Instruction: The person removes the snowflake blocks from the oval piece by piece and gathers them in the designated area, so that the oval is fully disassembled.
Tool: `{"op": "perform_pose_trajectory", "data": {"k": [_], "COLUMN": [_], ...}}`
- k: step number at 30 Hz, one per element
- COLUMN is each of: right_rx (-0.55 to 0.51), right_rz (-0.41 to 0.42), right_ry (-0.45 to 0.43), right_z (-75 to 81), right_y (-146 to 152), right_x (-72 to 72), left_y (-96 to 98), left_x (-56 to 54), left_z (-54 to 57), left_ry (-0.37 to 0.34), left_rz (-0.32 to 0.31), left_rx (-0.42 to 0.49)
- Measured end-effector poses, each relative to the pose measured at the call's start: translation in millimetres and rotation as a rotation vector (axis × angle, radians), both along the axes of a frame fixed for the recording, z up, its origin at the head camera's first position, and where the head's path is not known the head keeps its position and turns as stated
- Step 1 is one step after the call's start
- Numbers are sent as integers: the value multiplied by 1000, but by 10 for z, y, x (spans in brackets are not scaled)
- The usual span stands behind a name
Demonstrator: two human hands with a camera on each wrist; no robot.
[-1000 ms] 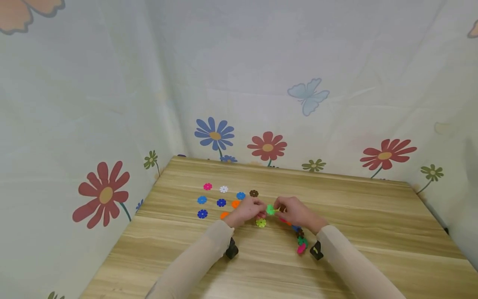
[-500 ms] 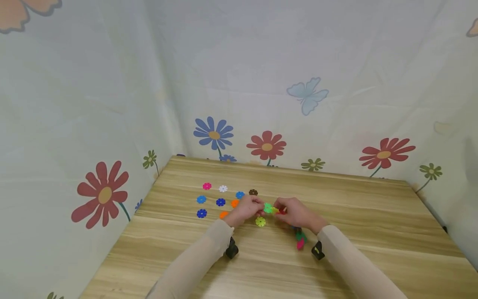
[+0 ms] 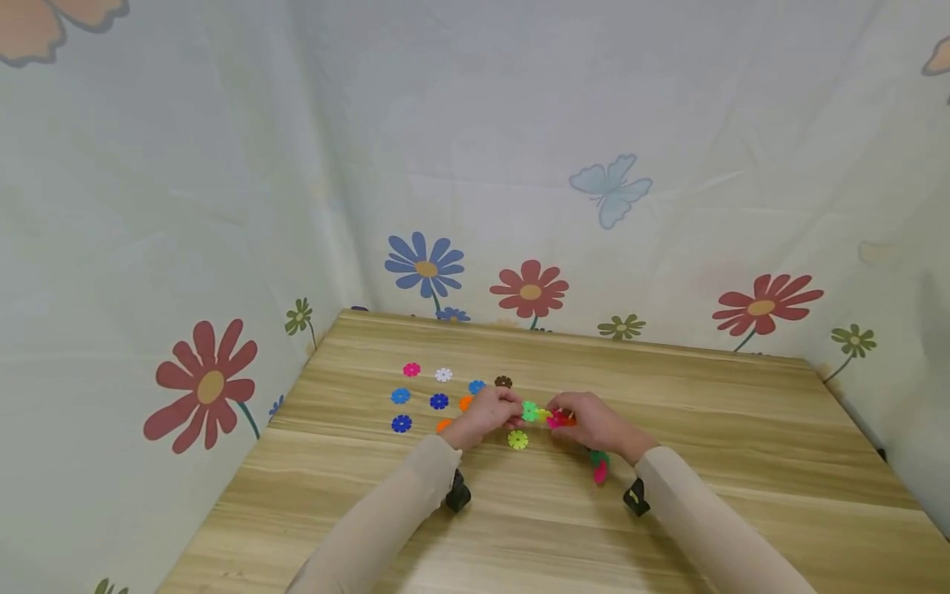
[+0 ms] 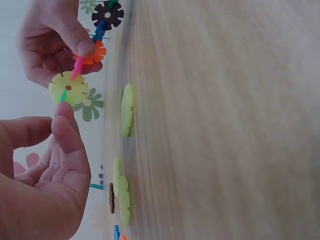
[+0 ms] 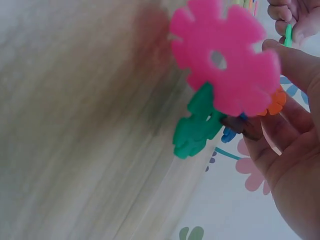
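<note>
A chain of slotted flower-shaped plastic discs stretches between the two hands. My left hand (image 3: 490, 414) pinches the bright green disc (image 3: 529, 411) at the chain's left end between thumb and fingertips. Joined to that is a yellow disc (image 4: 68, 89), then a pink one (image 4: 77, 67). My right hand (image 3: 596, 425) grips the chain around the orange disc (image 4: 95, 54). Beyond it come a blue disc (image 4: 99, 33) and a brown disc (image 4: 107, 15). From below my right hand hang dark green discs (image 5: 195, 130) and a pink end disc (image 5: 227, 57).
Loose discs lie in rough rows on the wooden table (image 3: 334, 487), left of and behind my left hand: pink (image 3: 411, 370), white (image 3: 444, 374), blue (image 3: 439, 401), orange and brown (image 3: 503, 382). A yellow-green disc (image 3: 518, 440) lies just in front. A flowered cloth (image 3: 668, 223) hangs behind.
My right hand's grip has shifted along the chain from the yellow disc to the pink and orange ones. The chain's hanging end has risen slightly. My left hand keeps pinching the green disc.
</note>
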State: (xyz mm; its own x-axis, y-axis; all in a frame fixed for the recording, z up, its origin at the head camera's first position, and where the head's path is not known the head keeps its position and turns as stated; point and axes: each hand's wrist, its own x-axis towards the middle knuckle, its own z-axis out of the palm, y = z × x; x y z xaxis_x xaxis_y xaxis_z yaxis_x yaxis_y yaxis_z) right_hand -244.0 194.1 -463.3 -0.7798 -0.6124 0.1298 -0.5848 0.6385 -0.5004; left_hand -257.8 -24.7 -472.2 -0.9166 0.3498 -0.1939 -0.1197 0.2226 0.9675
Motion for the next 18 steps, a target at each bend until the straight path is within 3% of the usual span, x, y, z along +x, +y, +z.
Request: {"op": "perform_pose_trajectory", "data": {"k": [10, 18], "right_rx": [5, 36], "right_rz": [33, 47], "right_ry": [6, 32], "right_z": [39, 12], "right_y": [-36, -47], "right_x": [3, -20], "left_y": [11, 24], "left_x": [-21, -1], "left_z": [-22, -22], "left_ry": [36, 50], "left_rz": [-78, -59], "left_rx": [-27, -55]}}
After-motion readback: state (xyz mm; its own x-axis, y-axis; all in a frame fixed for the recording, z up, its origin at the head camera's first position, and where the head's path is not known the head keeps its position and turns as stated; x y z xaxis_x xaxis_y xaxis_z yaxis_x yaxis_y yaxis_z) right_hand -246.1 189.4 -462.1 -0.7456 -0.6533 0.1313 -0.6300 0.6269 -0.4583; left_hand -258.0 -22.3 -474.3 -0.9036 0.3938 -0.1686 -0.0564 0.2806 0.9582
